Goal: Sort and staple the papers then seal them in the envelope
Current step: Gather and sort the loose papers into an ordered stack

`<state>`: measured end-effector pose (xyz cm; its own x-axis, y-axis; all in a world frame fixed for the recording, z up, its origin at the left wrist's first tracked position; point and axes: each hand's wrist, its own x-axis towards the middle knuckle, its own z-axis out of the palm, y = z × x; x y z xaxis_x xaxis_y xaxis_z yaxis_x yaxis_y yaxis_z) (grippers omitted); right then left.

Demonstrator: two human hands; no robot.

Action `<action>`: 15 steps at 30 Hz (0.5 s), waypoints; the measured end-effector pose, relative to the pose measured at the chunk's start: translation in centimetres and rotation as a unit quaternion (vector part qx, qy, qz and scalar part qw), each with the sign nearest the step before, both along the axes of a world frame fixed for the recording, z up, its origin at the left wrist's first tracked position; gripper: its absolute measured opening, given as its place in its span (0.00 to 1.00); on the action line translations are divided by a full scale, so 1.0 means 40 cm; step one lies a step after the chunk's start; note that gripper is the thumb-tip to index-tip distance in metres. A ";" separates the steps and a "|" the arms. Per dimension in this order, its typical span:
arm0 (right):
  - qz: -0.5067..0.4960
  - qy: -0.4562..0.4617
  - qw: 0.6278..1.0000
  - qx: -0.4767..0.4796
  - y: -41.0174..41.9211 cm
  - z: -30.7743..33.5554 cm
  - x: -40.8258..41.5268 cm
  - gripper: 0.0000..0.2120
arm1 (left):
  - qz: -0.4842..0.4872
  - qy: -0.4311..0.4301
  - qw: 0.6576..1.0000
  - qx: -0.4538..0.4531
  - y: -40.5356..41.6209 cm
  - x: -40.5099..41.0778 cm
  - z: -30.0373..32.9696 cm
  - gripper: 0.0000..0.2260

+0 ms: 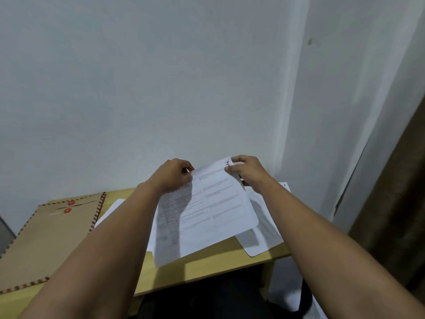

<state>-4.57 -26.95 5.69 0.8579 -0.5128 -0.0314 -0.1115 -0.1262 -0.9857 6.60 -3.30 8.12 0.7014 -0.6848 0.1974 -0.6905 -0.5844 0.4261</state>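
Note:
A printed white sheet [207,210] is lifted off the wooden table [207,270], tilted with its far edge up. My left hand [173,174] pinches its far left corner and my right hand [247,170] pinches its far right corner, next to a small dark mark. More white papers [262,238] lie flat under it, sticking out to the right, and another sheet [110,210] shows on the left. A brown envelope [46,240] with red string-tie buttons and a striped border lies flat at the table's left end. No stapler is visible.
A pale wall [161,88] rises right behind the table. A brown curtain [395,215] hangs at the right. Below the table's near edge there is a dark seat or clothing [218,300].

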 end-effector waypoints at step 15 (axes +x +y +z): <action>-0.060 0.130 0.984 -0.103 -0.056 -0.227 -0.007 0.13 | -0.002 0.052 0.998 -0.044 -0.072 0.022 -0.242 0.11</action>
<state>-4.86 -29.19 -3.40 0.7677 -0.6282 -0.1267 -0.3823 -0.2903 -0.8772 7.46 -6.20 -1.56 0.7182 -0.6711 0.1837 -0.6428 -0.5389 0.5445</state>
